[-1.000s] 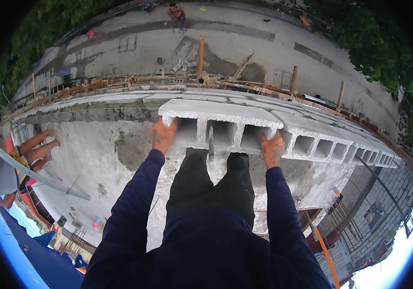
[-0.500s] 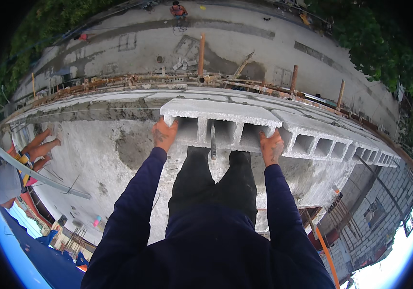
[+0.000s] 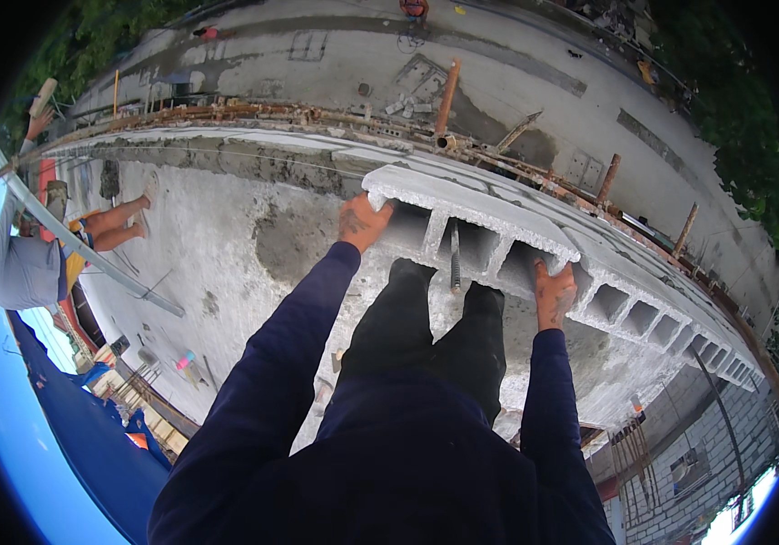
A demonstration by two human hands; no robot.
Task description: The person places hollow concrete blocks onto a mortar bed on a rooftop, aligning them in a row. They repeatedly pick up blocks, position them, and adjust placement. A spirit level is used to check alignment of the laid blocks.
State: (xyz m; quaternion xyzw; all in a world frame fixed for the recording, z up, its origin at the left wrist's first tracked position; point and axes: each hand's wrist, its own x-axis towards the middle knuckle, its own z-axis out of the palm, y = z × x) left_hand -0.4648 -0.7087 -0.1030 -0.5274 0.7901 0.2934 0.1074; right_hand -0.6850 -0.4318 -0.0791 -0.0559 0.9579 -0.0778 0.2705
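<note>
A grey hollow concrete block (image 3: 471,207) sits at the end of a row of laid blocks (image 3: 648,313), its open cells facing me. My left hand (image 3: 365,222) is closed around its left end, with fingers over the edge. At the opposite end my right hand (image 3: 555,292) grips the block, its fingers partly hidden in the end cell. A ribbed steel bar (image 3: 455,259) passes through the middle cell and sticks out toward me. Wet grey mortar (image 3: 271,165) lies along the wall left of the block, and a thin string (image 3: 226,149) runs above it.
At the left a co-worker (image 3: 30,268) in a grey shirt stands on the concrete slab (image 3: 217,263), one arm raised. A pale metal bar (image 3: 89,250) slants nearby. Rusty pipes (image 3: 448,95) rise beyond the wall, with the street (image 3: 344,64) far below.
My view has turned, so the block and both hands appear farther right and more slanted. Both hands keep their hold. More of the co-worker shows, including a raised arm.
</note>
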